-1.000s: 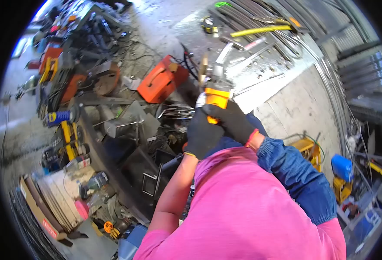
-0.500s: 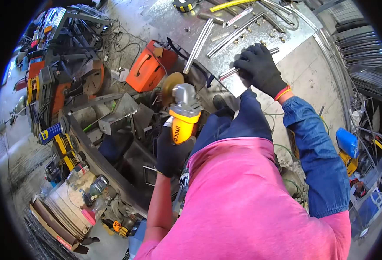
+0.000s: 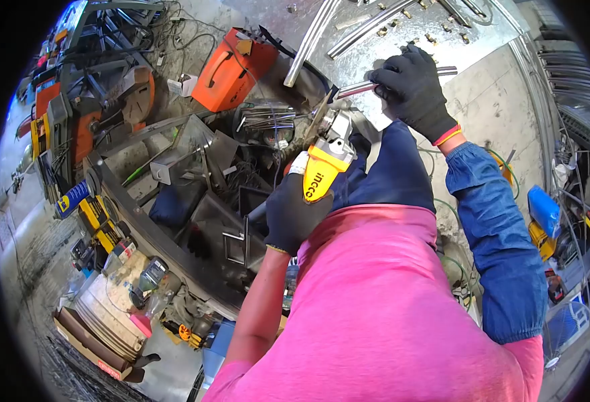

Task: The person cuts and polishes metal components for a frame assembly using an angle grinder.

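Note:
In a black glove, my left hand (image 3: pixel 298 213) is wrapped round the yellow body of an angle grinder (image 3: pixel 327 167). The grinder's disc (image 3: pixel 318 119) stands edge-on, close to the near end of a thin metal tube (image 3: pixel 355 90). My right hand (image 3: pixel 412 87), also gloved in black, is closed round that tube, which sticks out on both sides of the fingers. Beneath it lies a shiny metal sheet (image 3: pixel 369 60) with several small brass-coloured pieces (image 3: pixel 430 39) and longer tubes (image 3: pixel 314 41) on it.
An orange metal case (image 3: pixel 231 70) stands beyond the grinder. Left of my legs, a dark frame (image 3: pixel 168 251) surrounds scrap metal and boxes. A blue-and-yellow can (image 3: pixel 72 199) and a cardboard box (image 3: pixel 91 342) are at the left. Metal bars (image 3: pixel 573 87) are stacked at the right.
My left hand has brought the grinder up and to the right, its disc now turned edge-on near the tube's end. My right hand still holds the tube. The view has shifted slightly.

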A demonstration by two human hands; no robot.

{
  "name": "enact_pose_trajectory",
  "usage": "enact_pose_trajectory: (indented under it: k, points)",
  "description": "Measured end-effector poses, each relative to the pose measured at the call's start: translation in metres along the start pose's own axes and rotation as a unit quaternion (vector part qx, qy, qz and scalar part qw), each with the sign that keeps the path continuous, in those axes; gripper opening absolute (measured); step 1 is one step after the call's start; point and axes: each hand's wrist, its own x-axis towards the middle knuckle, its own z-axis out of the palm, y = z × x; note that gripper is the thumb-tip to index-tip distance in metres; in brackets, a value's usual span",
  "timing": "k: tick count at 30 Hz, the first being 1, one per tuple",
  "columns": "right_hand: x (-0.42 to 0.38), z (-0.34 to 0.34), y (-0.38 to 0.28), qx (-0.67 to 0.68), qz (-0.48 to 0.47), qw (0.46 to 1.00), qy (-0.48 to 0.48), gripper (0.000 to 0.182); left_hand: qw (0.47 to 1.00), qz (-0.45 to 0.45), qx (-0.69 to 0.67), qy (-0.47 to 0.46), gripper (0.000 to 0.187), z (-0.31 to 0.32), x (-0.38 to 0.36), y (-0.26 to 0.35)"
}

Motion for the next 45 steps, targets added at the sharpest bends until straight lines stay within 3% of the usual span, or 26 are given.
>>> enact_pose_trajectory:
  k: [5,27,31,42,45]
  points:
    - [-0.002,0.003,0.002,0.025,-0.007,0.999,0.046,0.030,1.000,-0.012,-0.003,-0.003,0.072,-0.001,0.002,0.005]
    - [-0.003,0.006,0.006,0.010,-0.014,0.999,0.032,0.029,1.000,-0.003,-0.006,0.004,0.072,0.009,0.004,0.007]
    - [-0.004,0.004,0.005,0.022,0.011,1.000,-0.005,0.034,1.000,-0.007,0.005,-0.003,0.071,0.010,0.003,0.006]
    - [-0.003,0.005,0.004,0.027,0.022,0.999,-0.012,0.033,1.000,0.012,-0.012,0.004,0.081,0.011,0.004,0.012]
    - [0.000,0.006,0.002,0.009,-0.001,0.999,0.039,0.029,1.000,-0.009,-0.027,-0.010,0.083,0.010,0.004,0.016]
